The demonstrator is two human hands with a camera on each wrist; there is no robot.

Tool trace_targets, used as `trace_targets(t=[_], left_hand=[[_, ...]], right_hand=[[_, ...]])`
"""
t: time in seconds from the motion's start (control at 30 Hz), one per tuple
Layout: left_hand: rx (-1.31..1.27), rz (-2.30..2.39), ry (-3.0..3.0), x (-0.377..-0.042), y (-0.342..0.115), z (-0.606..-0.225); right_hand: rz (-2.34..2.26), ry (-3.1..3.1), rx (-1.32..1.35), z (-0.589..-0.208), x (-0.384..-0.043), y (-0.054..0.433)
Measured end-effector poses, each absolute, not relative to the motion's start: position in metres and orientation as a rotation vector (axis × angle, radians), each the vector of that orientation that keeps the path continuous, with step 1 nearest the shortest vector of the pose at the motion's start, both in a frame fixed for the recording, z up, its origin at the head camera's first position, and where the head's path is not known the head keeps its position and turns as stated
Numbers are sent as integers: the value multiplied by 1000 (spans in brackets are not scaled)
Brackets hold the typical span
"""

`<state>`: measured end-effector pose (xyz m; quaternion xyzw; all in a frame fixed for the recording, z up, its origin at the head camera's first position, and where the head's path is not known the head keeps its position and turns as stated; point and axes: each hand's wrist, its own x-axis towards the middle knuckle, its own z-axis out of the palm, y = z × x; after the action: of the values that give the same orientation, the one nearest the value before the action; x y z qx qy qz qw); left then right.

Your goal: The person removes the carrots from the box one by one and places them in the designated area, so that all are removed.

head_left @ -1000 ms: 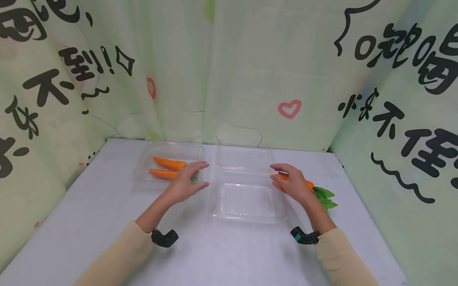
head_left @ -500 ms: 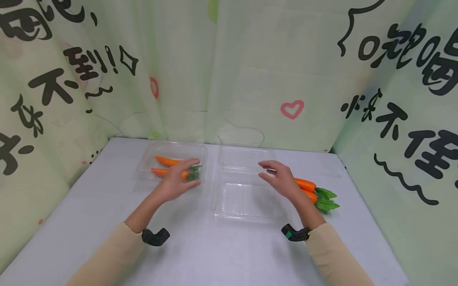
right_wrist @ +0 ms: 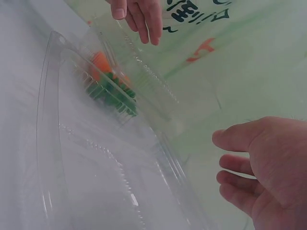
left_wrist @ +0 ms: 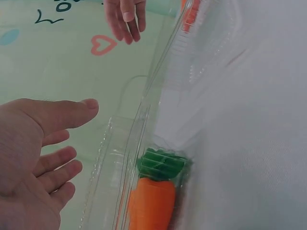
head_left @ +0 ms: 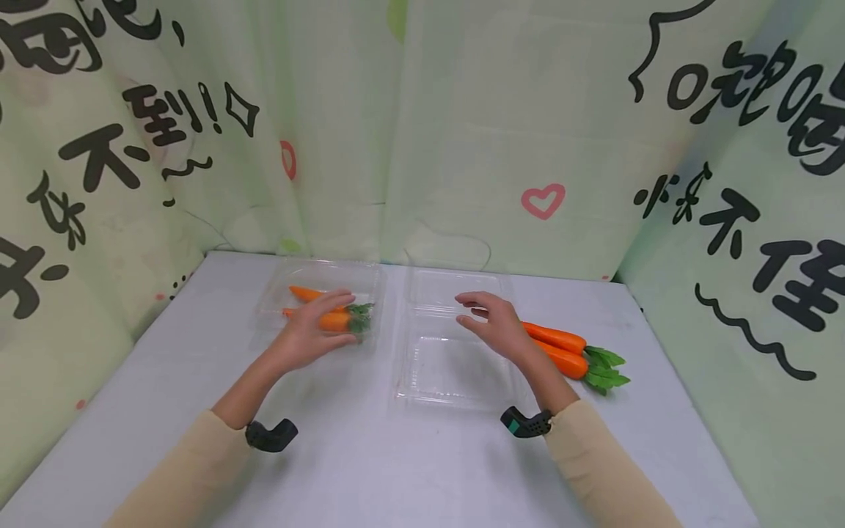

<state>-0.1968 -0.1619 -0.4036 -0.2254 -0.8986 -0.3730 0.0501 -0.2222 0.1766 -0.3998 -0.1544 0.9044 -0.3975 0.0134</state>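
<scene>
My left hand hovers with spread, relaxed fingers over the near side of a clear plastic clamshell box. Inside that box lie two orange carrots with green tops, partly covered by the hand. In the left wrist view the thumb and fingers hold nothing, and a carrot shows through the plastic. My right hand, also relaxed and holding nothing, is above a second clear box, which lies opened out with nothing in it. To its right, two more carrots rest on the table, partly behind the wrist.
A white table carries everything. Pale green curtains with black writing and hearts enclose its back and sides. Black wrist devices sit on both forearms.
Both hands have drifted left. The left hand has moved off the green tops of the boxed carrots; the right has moved from the loose carrots to over the opened box.
</scene>
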Motion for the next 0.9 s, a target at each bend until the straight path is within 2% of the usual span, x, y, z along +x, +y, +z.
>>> trace_targets(t=[0.9], left_hand=[[-552,-1070,-2780,-192,-194,-404]], right_hand=[[-1278,2733,-619,-402,-227,120]])
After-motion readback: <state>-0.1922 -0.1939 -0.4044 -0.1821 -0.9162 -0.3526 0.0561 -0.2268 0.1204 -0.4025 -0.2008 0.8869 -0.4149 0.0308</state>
